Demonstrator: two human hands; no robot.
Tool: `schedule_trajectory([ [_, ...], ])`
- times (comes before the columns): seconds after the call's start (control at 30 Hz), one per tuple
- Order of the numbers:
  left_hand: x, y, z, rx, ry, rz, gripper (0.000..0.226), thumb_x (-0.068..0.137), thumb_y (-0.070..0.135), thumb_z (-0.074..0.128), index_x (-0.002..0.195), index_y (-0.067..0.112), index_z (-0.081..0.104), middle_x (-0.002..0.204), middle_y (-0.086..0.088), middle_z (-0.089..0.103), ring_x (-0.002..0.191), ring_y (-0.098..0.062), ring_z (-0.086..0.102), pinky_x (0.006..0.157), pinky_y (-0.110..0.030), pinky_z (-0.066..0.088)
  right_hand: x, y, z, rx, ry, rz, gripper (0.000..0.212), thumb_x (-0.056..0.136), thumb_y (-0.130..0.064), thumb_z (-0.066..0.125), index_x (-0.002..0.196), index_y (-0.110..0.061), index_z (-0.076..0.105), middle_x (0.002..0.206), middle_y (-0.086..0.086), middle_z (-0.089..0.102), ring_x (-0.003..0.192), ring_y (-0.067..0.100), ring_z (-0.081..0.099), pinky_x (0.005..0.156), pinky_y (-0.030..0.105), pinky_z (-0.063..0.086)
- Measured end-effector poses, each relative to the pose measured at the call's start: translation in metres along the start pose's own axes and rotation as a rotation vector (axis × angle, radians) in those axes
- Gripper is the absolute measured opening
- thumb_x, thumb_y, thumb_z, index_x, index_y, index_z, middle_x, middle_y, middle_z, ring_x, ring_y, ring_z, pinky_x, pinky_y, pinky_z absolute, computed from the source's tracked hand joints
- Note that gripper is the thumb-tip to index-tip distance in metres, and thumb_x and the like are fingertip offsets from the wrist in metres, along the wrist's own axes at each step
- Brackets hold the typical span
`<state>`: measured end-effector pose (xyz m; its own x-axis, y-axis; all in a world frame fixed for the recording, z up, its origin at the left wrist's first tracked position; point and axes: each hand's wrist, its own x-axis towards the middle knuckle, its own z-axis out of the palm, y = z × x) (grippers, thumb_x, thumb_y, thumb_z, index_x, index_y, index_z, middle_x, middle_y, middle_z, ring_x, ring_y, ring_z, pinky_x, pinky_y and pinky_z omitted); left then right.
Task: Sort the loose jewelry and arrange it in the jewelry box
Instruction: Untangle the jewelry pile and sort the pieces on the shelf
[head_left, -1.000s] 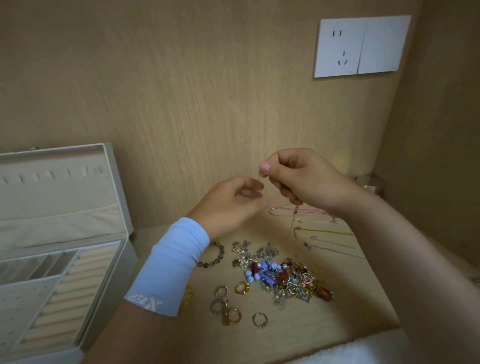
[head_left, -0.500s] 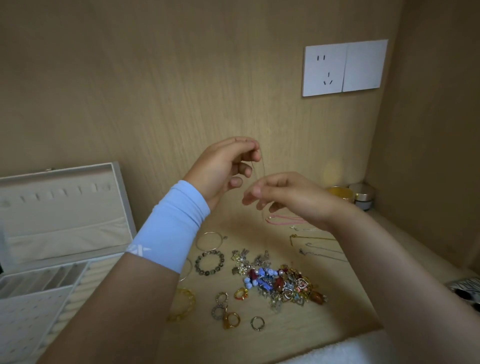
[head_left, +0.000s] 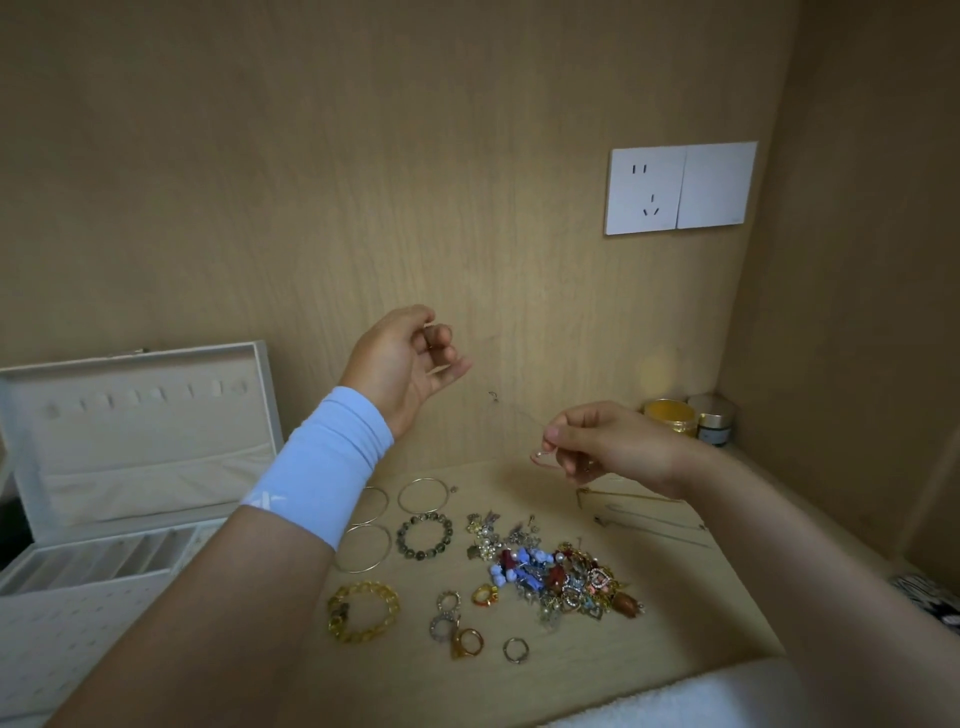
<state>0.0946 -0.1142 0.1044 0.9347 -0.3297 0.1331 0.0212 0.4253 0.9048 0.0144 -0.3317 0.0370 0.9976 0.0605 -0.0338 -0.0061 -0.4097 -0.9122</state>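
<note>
My left hand (head_left: 410, 358), with a light blue sleeve at the wrist, is raised in front of the wall and pinches one end of a very thin necklace chain (head_left: 493, 396). My right hand (head_left: 597, 441) pinches the other end, lower and to the right. The chain hangs between them, barely visible, with a small dark charm in the middle. The white jewelry box (head_left: 130, 415) stands open at the left, showing slotted trays. On the table below lie a mixed jewelry pile (head_left: 561, 571), thin bangles (head_left: 421, 496), a dark bead bracelet (head_left: 425, 535), a gold link bracelet (head_left: 363, 610) and several rings (head_left: 516, 649).
More thin necklaces (head_left: 649, 525) lie laid out on the table under my right hand. Two small jars (head_left: 670, 415) stand in the back right corner. A wall socket (head_left: 680, 189) is above them. A white towel (head_left: 675, 696) lies along the front edge.
My hands have drawn apart with the thin chain: the left moved up and left, the right dropped to the right. The view has tilted, showing more of the table and bracelets.
</note>
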Motion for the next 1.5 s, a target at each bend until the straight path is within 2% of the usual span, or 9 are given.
schedule_trajectory([
  [0.2,0.006,-0.036,-0.018,0.652,0.008,0.007,0.010,0.099,0.005,0.051,0.090,0.005,0.055,0.071,-0.011,0.060,0.053,-0.018,0.058,0.048,-0.020,0.051,0.007,0.004,-0.014,-0.147,0.096,0.084,0.019,0.102,-0.015,0.054,0.093,-0.009,0.070,0.070,0.003,0.056,0.053,0.015,0.053,0.054,0.029,0.049],
  [0.3,0.016,-0.063,-0.026,0.835,-0.076,-0.048,0.009,0.096,0.004,0.055,0.088,0.003,0.060,0.076,-0.011,0.066,0.056,-0.016,0.060,0.053,-0.018,0.052,0.020,0.004,-0.012,-0.334,0.104,0.090,0.023,0.100,-0.011,0.052,0.094,-0.008,0.073,0.072,0.001,0.059,0.052,0.012,0.053,0.048,0.023,0.043],
  [0.47,0.035,-0.095,-0.032,1.096,-0.179,-0.076,0.013,0.094,0.012,0.057,0.085,0.013,0.066,0.077,0.003,0.072,0.064,-0.007,0.065,0.071,-0.022,0.052,0.054,0.007,0.006,-0.572,0.012,0.118,0.016,0.096,-0.017,0.063,0.089,-0.007,0.073,0.077,0.001,0.066,0.061,0.013,0.058,0.056,0.024,0.048],
  [0.6,0.050,-0.107,-0.040,1.165,-0.165,-0.091,0.015,0.093,0.016,0.058,0.081,0.016,0.067,0.067,0.006,0.070,0.060,-0.007,0.063,0.069,-0.024,0.050,0.075,0.015,0.017,-0.754,-0.006,0.112,0.013,0.095,-0.025,0.066,0.086,-0.018,0.072,0.077,-0.006,0.063,0.075,0.013,0.059,0.069,0.025,0.044],
  [0.8,0.060,-0.115,-0.045,1.315,-0.256,-0.092,0.015,0.087,0.017,0.062,0.079,0.020,0.073,0.073,0.006,0.072,0.068,-0.012,0.064,0.073,-0.026,0.053,0.086,0.030,0.025,-0.867,-0.074,0.097,0.017,0.092,-0.015,0.065,0.104,-0.014,0.078,0.107,0.000,0.075,0.102,0.016,0.066,0.090,0.030,0.053],
  [0.93,0.062,-0.114,-0.042,1.439,-0.376,-0.079,0.023,0.089,0.014,0.060,0.105,0.024,0.074,0.099,0.008,0.071,0.096,-0.013,0.065,0.093,-0.027,0.049,0.084,0.030,0.027,-0.830,-0.103,0.049,0.023,0.093,-0.009,0.063,0.107,-0.019,0.077,0.110,-0.007,0.073,0.096,0.005,0.061,0.086,0.017,0.045],
  [1.07,0.059,-0.111,-0.042,1.489,-0.465,-0.078,0.024,0.092,0.013,0.061,0.106,0.028,0.074,0.111,0.008,0.071,0.104,-0.011,0.064,0.100,-0.028,0.047,0.078,0.026,0.020,-0.743,-0.084,0.016,0.027,0.094,-0.008,0.063,0.114,-0.021,0.075,0.101,-0.013,0.069,0.093,0.001,0.059,0.085,0.014,0.042],
  [1.33,0.026,-0.092,-0.041,1.368,-0.442,0.020,0.019,0.091,0.017,0.066,0.093,0.035,0.072,0.096,0.016,0.069,0.093,-0.002,0.063,0.093,-0.023,0.048,0.038,0.009,-0.006,-0.532,0.067,-0.001,0.017,0.092,-0.006,0.066,0.100,-0.018,0.076,0.086,-0.006,0.075,0.070,0.007,0.068,0.067,0.020,0.051],
  [1.5,-0.018,-0.100,-0.027,1.442,-0.535,0.011,0.015,0.088,0.026,0.068,0.100,0.034,0.074,0.095,0.021,0.062,0.089,0.000,0.058,0.088,-0.022,0.045,-0.010,0.006,0.001,-0.623,-0.115,0.096,0.012,0.090,-0.014,0.070,0.099,-0.018,0.077,0.078,-0.008,0.072,0.063,0.008,0.066,0.063,0.020,0.052],
])
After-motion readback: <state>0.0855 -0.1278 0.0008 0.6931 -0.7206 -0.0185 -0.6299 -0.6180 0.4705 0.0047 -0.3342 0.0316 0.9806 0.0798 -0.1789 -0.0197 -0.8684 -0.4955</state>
